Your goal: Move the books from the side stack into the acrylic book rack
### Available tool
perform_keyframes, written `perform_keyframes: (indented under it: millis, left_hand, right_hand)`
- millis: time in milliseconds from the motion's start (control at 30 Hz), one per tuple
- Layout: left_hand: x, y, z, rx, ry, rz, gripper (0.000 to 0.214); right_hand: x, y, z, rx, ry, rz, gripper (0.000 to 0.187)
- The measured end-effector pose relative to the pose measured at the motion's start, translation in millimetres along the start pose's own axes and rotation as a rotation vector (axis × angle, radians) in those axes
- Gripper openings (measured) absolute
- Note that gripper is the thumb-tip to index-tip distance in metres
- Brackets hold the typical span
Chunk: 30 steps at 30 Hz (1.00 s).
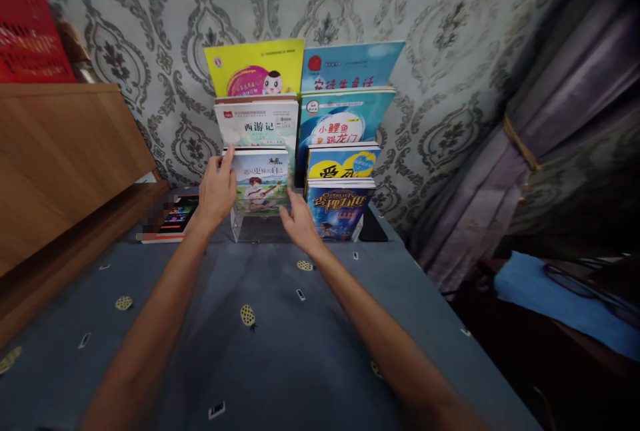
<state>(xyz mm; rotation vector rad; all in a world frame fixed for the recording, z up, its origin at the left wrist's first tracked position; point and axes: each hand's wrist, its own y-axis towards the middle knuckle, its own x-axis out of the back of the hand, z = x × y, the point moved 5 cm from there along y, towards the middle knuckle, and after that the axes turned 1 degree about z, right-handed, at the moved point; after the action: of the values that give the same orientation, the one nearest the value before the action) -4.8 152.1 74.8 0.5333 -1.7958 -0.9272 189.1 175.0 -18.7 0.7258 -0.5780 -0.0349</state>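
A small book (261,178) with a cartoon figure playing a guitar on its cover stands upright at the front of the left stack, in a clear stepped stand (260,231). My left hand (218,186) holds its left edge, with the fingertips near the top corner. Lower down, my right hand (301,221) is closed at the right edge of the same book. Behind it rise a pale book (257,124) and a yellow book (250,61). Beside my right hand, a dark blue book (340,214) fronts the right stack.
Teal books (347,114) and a yellow-and-blue book (343,161) stand in the right stack. A dark flat object (373,226) lies beside it. Left are a dark book (180,218) and a wooden cabinet (65,158). A curtain (480,204) hangs right of the cloth-covered table (280,364).
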Motion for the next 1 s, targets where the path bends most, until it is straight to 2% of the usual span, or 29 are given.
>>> perform_keyframes:
  millis: [200, 433, 533, 833, 1000]
  left_hand:
    - [-12.4, -11.2, 15.1, 0.058, -0.147, -0.074, 0.062]
    - [-22.9, -16.4, 26.6, 0.139, -0.072, -0.007, 0.023]
    - [-25.3, -17.7, 27.7, 0.173, -0.023, 0.038, 0.015]
    - [-26.7, -17.9, 26.3, 0.216, 0.028, 0.088, 0.015]
    - [-27.2, -19.2, 25.9, 0.209, -0.001, 0.069, 0.013]
  right_hand:
    - [0.1, -1.1, 0.7, 0.017, 0.045, 0.013, 0.06]
    - [-7.5, -3.6, -2.2, 0.001, 0.066, 0.002, 0.066]
    - [-9.9, -5.3, -3.6, 0.004, 0.076, -0.013, 0.066]
    - [-12.3, -5.8, -3.3, -0.016, 0.068, -0.024, 0.066]
    - [-10.0, -5.7, -3.6, -0.018, 0.1, -0.039, 0.064]
